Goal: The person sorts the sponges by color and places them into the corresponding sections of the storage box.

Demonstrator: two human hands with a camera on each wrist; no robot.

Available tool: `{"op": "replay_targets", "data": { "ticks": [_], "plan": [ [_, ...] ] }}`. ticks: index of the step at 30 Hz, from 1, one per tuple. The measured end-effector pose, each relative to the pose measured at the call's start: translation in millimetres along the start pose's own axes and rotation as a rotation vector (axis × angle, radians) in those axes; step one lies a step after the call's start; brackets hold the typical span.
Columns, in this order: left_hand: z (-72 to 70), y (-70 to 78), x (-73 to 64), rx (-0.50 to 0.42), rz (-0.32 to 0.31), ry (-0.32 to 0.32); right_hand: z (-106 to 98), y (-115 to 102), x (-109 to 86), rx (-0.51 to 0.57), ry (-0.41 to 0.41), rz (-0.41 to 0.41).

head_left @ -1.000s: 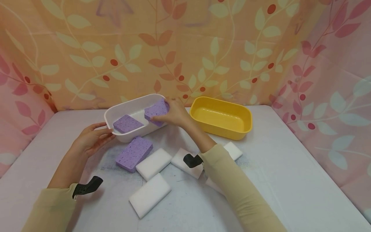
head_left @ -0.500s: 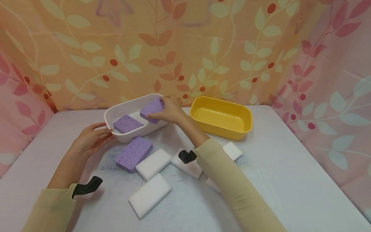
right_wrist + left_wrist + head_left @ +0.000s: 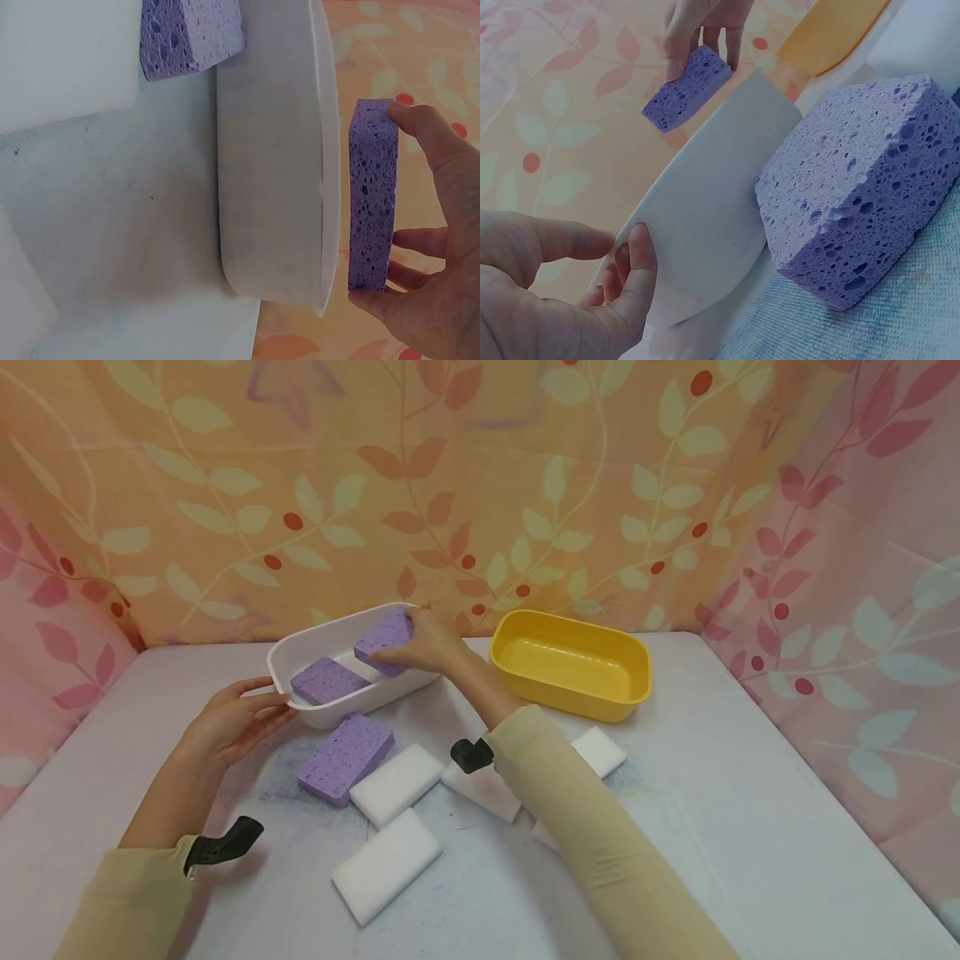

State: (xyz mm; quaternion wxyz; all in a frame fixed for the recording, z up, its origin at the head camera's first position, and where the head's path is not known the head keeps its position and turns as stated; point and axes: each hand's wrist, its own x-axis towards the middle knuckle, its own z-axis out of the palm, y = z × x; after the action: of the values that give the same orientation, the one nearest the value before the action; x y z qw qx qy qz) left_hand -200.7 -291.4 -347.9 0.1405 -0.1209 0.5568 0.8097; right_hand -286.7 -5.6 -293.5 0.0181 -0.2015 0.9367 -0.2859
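My right hand [image 3: 431, 642] grips a purple sponge [image 3: 384, 642] by its edges, over the right half of the white tub [image 3: 375, 696]. In the right wrist view the held sponge [image 3: 373, 195] stands above the tub's rim, apart from it. At the tub's left end, my left hand [image 3: 232, 720] pinches the rim between thumb and fingers, as the left wrist view shows. Inside the tub's left half lies another purple sponge [image 3: 327, 682]. A third purple sponge [image 3: 347, 757] rests on the table just in front, close to the tub's near wall.
Several white sponges [image 3: 387, 866] are spread over the table in front, some partly hidden by the right sleeve. To the right of the white tub stands a yellow tub [image 3: 570, 672] with nothing in it. A floral curtain [image 3: 480, 510] hangs behind the table.
My right hand has carried the purple sponge a little to the left over the white tub, its forearm following. The left hand keeps its place on the rim.
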Motion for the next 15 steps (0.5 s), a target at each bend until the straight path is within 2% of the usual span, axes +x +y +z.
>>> {"op": "replay_targets", "data": {
  "ticks": [7, 15],
  "plan": [
    [-1.2, -0.4, 0.3, -0.006, 0.005, -0.006, 3, -1, 6.8, 0.029, -0.006, 0.053],
    [-0.9, 0.1, 0.3, 0.017, 0.002, -0.007, 4, 3, 11.5, 0.008, -0.009, 0.04]
  ]
}}
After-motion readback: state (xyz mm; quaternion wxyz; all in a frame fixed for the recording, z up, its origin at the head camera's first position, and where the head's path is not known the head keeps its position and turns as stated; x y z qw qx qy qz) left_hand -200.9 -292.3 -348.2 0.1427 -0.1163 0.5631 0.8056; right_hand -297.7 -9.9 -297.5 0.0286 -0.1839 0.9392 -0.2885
